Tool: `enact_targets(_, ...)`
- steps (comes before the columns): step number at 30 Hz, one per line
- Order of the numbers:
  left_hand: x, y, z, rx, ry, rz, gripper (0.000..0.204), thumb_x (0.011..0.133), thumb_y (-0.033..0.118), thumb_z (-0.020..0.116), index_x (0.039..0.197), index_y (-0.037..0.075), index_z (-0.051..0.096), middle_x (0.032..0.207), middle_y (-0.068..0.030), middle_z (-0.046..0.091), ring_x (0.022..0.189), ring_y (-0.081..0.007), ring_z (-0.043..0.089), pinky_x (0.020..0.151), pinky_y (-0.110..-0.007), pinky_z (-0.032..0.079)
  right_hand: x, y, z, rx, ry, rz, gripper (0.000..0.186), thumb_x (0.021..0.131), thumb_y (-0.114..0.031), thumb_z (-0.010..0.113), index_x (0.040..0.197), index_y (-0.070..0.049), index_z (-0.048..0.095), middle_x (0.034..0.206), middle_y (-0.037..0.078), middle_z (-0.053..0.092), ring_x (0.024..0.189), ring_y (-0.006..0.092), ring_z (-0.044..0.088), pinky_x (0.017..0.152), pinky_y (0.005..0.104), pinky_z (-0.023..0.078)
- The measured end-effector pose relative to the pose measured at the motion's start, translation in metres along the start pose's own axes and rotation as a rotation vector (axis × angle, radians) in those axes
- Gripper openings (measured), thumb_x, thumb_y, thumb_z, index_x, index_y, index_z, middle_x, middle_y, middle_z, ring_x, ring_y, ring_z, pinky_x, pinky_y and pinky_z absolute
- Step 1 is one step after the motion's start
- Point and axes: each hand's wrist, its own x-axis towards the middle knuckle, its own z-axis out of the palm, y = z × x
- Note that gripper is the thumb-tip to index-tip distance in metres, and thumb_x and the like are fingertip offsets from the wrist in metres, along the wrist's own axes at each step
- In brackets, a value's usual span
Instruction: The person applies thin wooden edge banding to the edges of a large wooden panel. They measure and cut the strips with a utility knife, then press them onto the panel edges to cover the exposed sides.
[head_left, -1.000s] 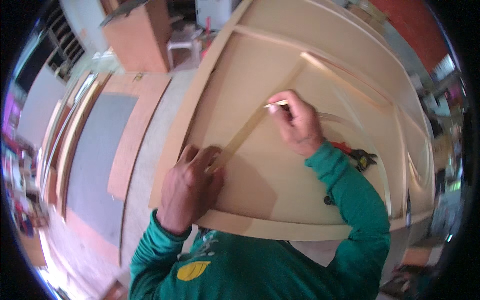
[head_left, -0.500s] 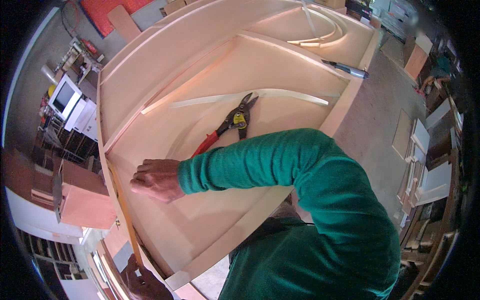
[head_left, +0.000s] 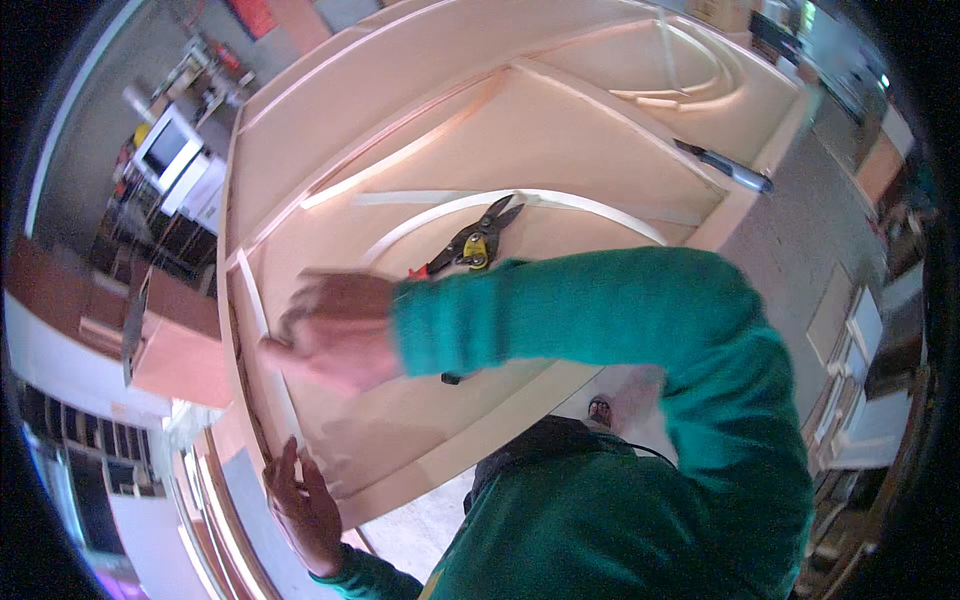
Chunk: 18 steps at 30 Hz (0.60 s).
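My right hand [head_left: 340, 330] is over the left part of a pale wooden frame panel [head_left: 400, 445], across a narrow white strip [head_left: 255, 295]. Motion smears its fingers, so its grip is unclear. The strip runs along the inside of the panel's left edge. Beside the strip's near end, my left hand [head_left: 308, 510] is raised with its fingers apart; whether it touches the strip I cannot tell. Tin snips [head_left: 480, 245] with a yellow latch lie on the panel, their handles mostly under my right sleeve. Behind them bends a white strip [head_left: 520, 195].
A grey and black hand tool [head_left: 735, 168] rests on the panel's right rim. Curved strips [head_left: 690, 95] lie in the far right compartment, beyond a raised divider [head_left: 610, 115]. Boards lean at the right, and a pinkish wooden box [head_left: 180, 340] stands on the left.
My left hand has come up from the near left corner, its fingers now spread. A tan strip ran along the left edge; now a white one shows there. The view has shifted.
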Motion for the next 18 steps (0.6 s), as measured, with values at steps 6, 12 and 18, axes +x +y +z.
enact_targets(6, -0.007, -0.001, -0.026, 0.128, 0.229, -0.346, 0.041, 0.11, 0.029, 0.069, 0.14, 0.001, 0.07, 0.121, -0.0166, 0.075, 0.092, -0.0222, 0.069, 0.074, -0.038, 0.055, -0.102, 0.074, -0.156, 0.012, -0.084, 0.612, 0.028, 0.099, -0.003, 0.058, 0.126, -0.008, 0.062, 0.097, 0.02, 0.071, 0.086, 0.0458, 0.069, 0.077, 0.0531, 0.056)
enact_targets(12, -0.009, 0.062, -0.024, 0.048, 0.399, -0.449, 0.048, 0.111, 0.035, 0.067, 0.145, 0.002, 0.068, 0.134, -0.0192, 0.073, 0.102, -0.0234, 0.068, 0.076, -0.039, 0.056, -0.22, 0.17, -0.265, -0.215, 0.22, 0.741, 0.016, 0.103, -0.015, 0.062, 0.111, -0.005, 0.07, 0.104, 0.018, 0.076, 0.098, 0.0394, 0.073, 0.088, 0.0458, 0.057)
enact_targets(18, 0.006, 0.146, -0.004, 0.066, 0.446, -0.386, 0.048, 0.11, 0.037, 0.068, 0.145, 0.004, 0.069, 0.137, -0.0147, 0.07, 0.098, -0.0206, 0.065, 0.075, -0.035, 0.057, -0.273, 0.192, -0.265, -0.191, 0.039, 0.963, 0.015, 0.1, -0.017, 0.065, 0.105, -0.003, 0.068, 0.104, 0.021, 0.075, 0.099, 0.0394, 0.073, 0.088, 0.0478, 0.057)
